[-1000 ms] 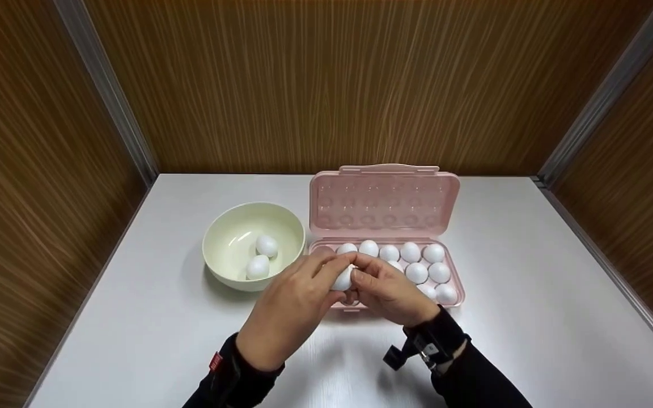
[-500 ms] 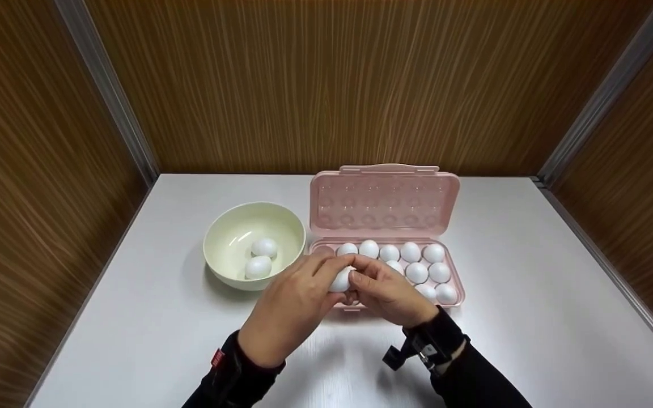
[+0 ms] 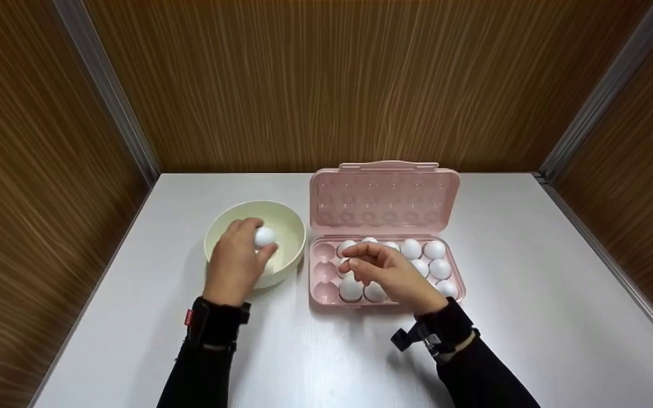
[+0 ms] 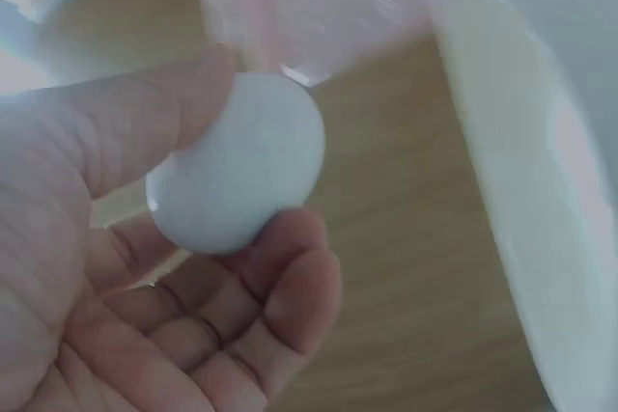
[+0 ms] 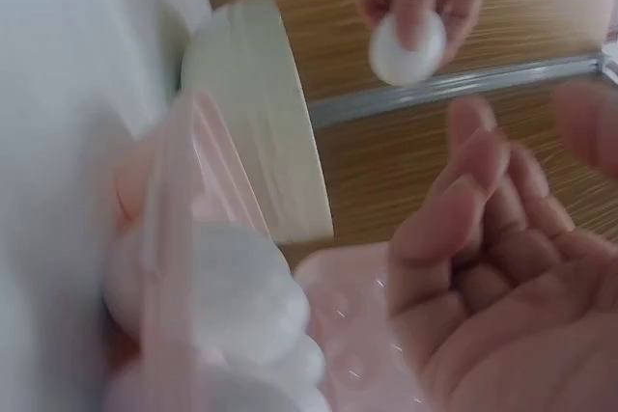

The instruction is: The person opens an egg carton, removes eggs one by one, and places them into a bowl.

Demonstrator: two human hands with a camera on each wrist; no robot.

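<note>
A white egg (image 3: 264,236) is pinched in the left hand (image 3: 237,260) over the cream bowl (image 3: 289,224), left of centre; the right hand (image 3: 386,273) is held loosely curled, empty, over the pink egg tray (image 3: 326,272).

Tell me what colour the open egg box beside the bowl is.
Pale pink: the egg box, lid and tray alike. The head view shows it best.
</note>
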